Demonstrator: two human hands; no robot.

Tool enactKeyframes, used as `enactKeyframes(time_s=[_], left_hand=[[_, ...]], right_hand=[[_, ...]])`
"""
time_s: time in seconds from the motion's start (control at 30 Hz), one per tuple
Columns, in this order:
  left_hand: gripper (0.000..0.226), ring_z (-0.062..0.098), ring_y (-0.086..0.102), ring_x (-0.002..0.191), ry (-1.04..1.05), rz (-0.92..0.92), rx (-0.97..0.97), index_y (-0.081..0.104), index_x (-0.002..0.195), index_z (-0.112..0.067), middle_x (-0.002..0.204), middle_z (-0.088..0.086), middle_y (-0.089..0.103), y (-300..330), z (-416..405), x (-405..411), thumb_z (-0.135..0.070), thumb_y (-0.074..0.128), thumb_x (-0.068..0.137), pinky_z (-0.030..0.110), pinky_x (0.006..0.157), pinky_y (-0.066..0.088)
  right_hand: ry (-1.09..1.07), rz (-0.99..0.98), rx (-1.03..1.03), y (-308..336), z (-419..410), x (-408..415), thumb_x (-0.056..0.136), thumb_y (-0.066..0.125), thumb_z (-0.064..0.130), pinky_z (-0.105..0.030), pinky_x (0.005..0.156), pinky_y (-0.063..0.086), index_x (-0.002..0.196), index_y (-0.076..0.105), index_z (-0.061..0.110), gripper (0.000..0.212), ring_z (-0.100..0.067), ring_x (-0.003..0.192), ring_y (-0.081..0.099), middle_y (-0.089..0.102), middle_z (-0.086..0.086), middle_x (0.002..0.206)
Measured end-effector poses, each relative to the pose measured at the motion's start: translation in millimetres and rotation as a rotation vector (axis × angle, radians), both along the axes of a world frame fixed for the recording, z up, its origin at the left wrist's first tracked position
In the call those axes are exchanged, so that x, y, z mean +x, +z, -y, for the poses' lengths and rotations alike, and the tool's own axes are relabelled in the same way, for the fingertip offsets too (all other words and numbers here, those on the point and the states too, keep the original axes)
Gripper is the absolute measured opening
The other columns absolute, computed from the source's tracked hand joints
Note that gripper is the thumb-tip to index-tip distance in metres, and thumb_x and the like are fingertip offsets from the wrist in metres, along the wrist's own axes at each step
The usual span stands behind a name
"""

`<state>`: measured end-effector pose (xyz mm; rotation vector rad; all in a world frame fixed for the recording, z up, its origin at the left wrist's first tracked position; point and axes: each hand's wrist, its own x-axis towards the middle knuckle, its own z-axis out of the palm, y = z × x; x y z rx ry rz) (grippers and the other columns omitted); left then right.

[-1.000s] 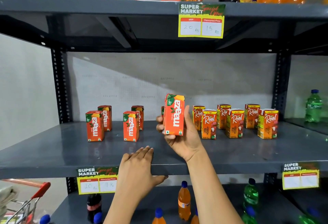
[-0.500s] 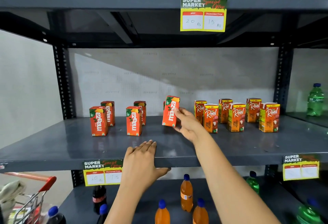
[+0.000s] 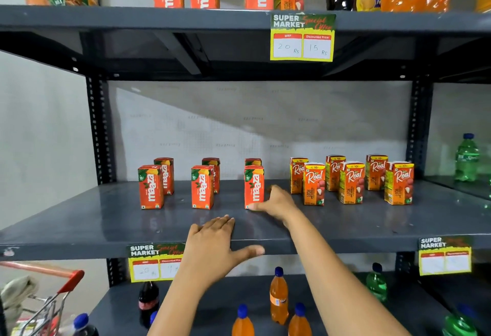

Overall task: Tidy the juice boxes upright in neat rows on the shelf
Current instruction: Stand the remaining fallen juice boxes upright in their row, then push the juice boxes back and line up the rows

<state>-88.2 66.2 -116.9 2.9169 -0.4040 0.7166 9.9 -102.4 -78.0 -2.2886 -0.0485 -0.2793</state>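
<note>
Red Maaza juice boxes stand upright on the grey middle shelf (image 3: 79, 224) in three front-and-back pairs. The third front Maaza box (image 3: 253, 186) stands upright in front of another Maaza box (image 3: 253, 161). My right hand (image 3: 276, 201) is beside that front box, its fingertips touching the box's lower right edge. My left hand (image 3: 215, 242) lies flat and open on the shelf's front lip. To the right, several orange Real juice boxes (image 3: 350, 182) stand in two rows.
The upper shelf (image 3: 132, 19) carries large juice cartons and soda bottles, with a price tag (image 3: 302, 38) hanging from its edge. Soda bottles (image 3: 278, 295) stand on the lower shelf. A shopping cart (image 3: 53, 298) is at the lower left. A green bottle (image 3: 466, 157) stands far right.
My right hand carried the Maaza box from in front of me to the shelf and set it upright in front of the third rear box. The left hand stayed on the shelf edge.
</note>
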Motion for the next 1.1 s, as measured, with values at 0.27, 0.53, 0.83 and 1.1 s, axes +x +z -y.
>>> enactKeyframes(time_s=[0.27, 0.53, 0.83, 1.1], left_hand=[[0.074, 0.034, 0.050, 0.118, 0.337, -0.220, -0.623, 0.047, 0.126, 0.002, 0.127, 0.021, 0.053, 47, -33, 57, -0.046, 0.073, 0.076, 0.040, 0.098, 0.043], [0.056, 0.034, 0.050, 0.116, 0.419, -0.134, -0.593, 0.049, 0.127, 0.000, 0.128, 0.021, 0.048, 42, -22, 90, -0.035, 0.063, 0.085, 0.040, 0.097, 0.043], [0.067, 0.030, 0.051, 0.115, 0.453, -0.126, -0.527, 0.050, 0.125, -0.005, 0.126, 0.017, 0.050, 40, -17, 89, -0.046, 0.070, 0.076, 0.038, 0.094, 0.045], [0.055, 0.031, 0.053, 0.112, 0.421, -0.106, -0.567, 0.053, 0.121, -0.004, 0.123, 0.018, 0.051, 42, -17, 87, -0.037, 0.067, 0.080, 0.037, 0.093, 0.045]], right_hand=[[-0.349, -0.019, -0.271, -1, -35, -13, 0.067, 0.069, 0.065, -0.040, 0.103, 0.036, 0.136, 0.034, 0.006, 0.097, -0.033, 0.128, 0.042, 0.045, -0.016, 0.139], [-0.413, -0.025, -0.297, -4, -41, -7, 0.072, 0.066, 0.062, -0.040, 0.102, 0.036, 0.135, 0.037, 0.005, 0.089, -0.033, 0.127, 0.043, 0.047, -0.016, 0.138], [-0.429, -0.013, -0.364, -4, -40, -7, 0.073, 0.062, 0.065, -0.040, 0.100, 0.037, 0.136, 0.039, 0.005, 0.090, -0.033, 0.126, 0.045, 0.048, -0.016, 0.137], [-0.420, 0.001, -0.360, -1, -39, -8, 0.072, 0.063, 0.063, -0.040, 0.097, 0.038, 0.132, 0.043, 0.008, 0.084, -0.033, 0.123, 0.047, 0.052, -0.013, 0.134]])
